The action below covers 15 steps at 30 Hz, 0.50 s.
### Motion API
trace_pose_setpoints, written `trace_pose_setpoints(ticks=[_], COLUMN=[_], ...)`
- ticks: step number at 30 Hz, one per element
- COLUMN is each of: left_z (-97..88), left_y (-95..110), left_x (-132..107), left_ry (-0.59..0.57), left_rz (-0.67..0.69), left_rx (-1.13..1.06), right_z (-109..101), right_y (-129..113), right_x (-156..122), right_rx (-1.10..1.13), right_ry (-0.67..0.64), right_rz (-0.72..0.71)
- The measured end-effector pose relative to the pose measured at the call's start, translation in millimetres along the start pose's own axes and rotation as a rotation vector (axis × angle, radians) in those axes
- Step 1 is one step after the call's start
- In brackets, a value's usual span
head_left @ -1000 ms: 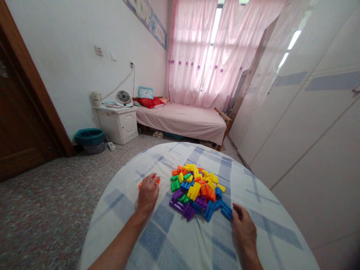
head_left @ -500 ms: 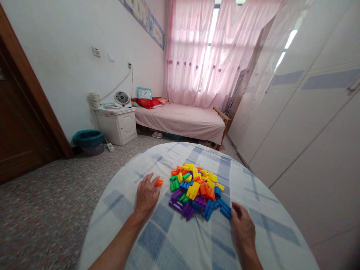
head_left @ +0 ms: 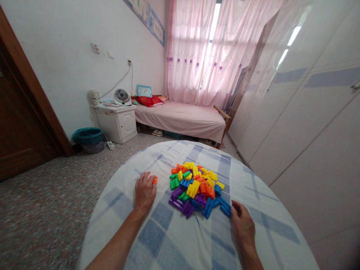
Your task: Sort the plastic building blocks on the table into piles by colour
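Observation:
My left hand (head_left: 145, 190) is closed around a small orange plastic building block (head_left: 155, 180), left of the pile; only one end of the block shows past the fingers. In the middle of the table lies a heap of tube-shaped plastic blocks in yellow, orange, green, blue and purple, with a yellow block (head_left: 193, 189) on top. On its side at the right edge of the heap rests my right hand (head_left: 243, 222), fingers loosely bent and thumb apart, holding nothing I can see. Its fingertips are beside a blue block (head_left: 225, 207); whether they touch cannot be told.
A blue-and-white checked cloth (head_left: 157, 236) covers the rounded table. Beyond it stand a bed (head_left: 182, 118) and a white cabinet (head_left: 114, 123) with a fan (head_left: 122, 96). A lined bin (head_left: 88, 137) is on the floor at left; a tall wardrobe (head_left: 303, 131) lines the right.
My left hand has drawn slightly left, away from the heap, taking the orange block with it. My right hand and the heap look the same.

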<state>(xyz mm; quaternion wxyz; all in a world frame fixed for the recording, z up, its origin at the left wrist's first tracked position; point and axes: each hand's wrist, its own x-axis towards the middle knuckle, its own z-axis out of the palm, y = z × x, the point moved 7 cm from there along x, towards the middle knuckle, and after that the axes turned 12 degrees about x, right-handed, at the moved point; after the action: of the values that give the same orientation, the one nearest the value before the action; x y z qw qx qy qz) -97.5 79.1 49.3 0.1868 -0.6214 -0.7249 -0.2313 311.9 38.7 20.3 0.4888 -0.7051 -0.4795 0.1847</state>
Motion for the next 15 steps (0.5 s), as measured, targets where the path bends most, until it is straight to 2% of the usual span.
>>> trace_pose_setpoints(ticks=[3,9,15], left_z=[-2.8,10.6,1.5], left_y=[1.5,0.1,3.7], left_x=[-2.4,-5.8,-6.7], left_ry=[0.003,-0.074,0.032], left_rz=[-0.028,0.026,-0.002], left_rx=[0.025,-0.028,-0.056], right_z=[0.5,0.0,-0.1], right_y=[0.4,-1.3,0.0], right_x=[0.5,0.6,1.0], right_rx=[0.004,-0.012,-0.017], right_ry=[-0.001,0.019,0.026], right_rz=[-0.005,-0.01,-0.013])
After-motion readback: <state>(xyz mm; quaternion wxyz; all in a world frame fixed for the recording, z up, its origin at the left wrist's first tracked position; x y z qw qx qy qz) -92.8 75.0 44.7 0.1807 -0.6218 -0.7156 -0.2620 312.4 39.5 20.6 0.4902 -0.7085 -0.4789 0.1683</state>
